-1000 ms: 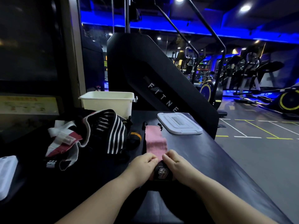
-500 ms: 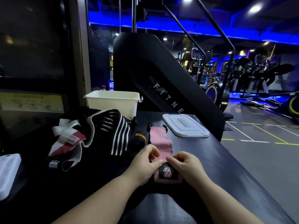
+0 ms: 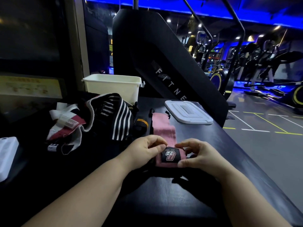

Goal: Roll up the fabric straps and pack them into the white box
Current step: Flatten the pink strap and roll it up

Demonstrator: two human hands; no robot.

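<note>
While rows of exercise machines blur under blue light at the far right, a tall black slanted machine panel (image 3: 164,59) fills the middle distance, its white lettering cut off after FITNE by the table edge. Below it runs the long matte black tabletop (image 3: 237,153), finely textured and narrowing away from the person.

At the table's far left stands the open white rectangular plastic box (image 3: 113,89). Its lower front is hidden by a loose heap of black-and-white striped fabric straps (image 3: 114,118), mixed with red and white webbing. The heap lies between the box and the hands. A flat white plastic lid (image 3: 188,114) with a recessed centre lies to the right of the box. A white object (image 3: 6,158) is cut off by the left edge, too little of it showing to name.

The pink woven fabric strap (image 3: 163,128) lies lengthwise in front of the person, well apart from the box, with black cord loops at its far end. Its near end is doubled into a thick bundle bearing a black logo patch. The left hand (image 3: 144,149) pinches the bundle's left edge between thumb and curled forefinger. The right hand (image 3: 201,158) curls over the right end, thumb pressed against the near edge.
</note>
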